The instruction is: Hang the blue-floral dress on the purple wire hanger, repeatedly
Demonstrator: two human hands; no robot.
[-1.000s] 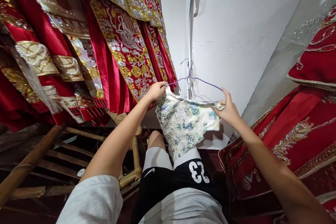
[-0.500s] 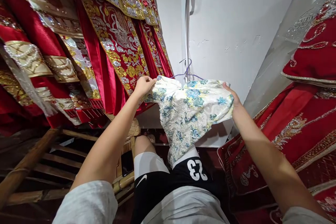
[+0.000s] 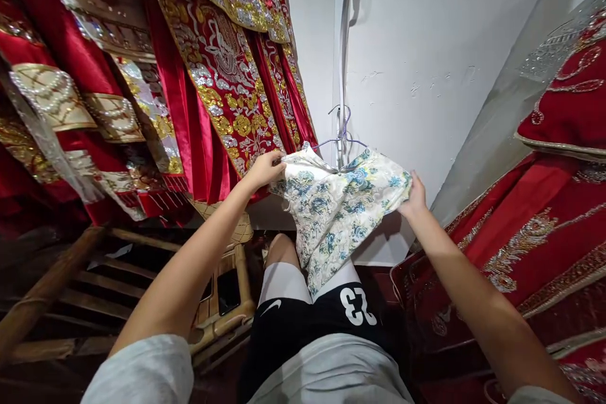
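While left hand (image 3: pixel 265 170), right hand (image 3: pixel 415 196) grip floral top (image 3: pixel 334 205) | scuffed wall (image 3: pixel 426 44) ahead | red garments (image 3: pixel 237 101) flanking

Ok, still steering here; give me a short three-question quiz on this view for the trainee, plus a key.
1. True or false: the left hand and the right hand both hold the floral shirt.

2. Pick one. The wire hanger is: A green, B purple, C orange.

3. Fill in: the black shorts carry the number ___.

Key: 1 true; 2 B; 3 23.
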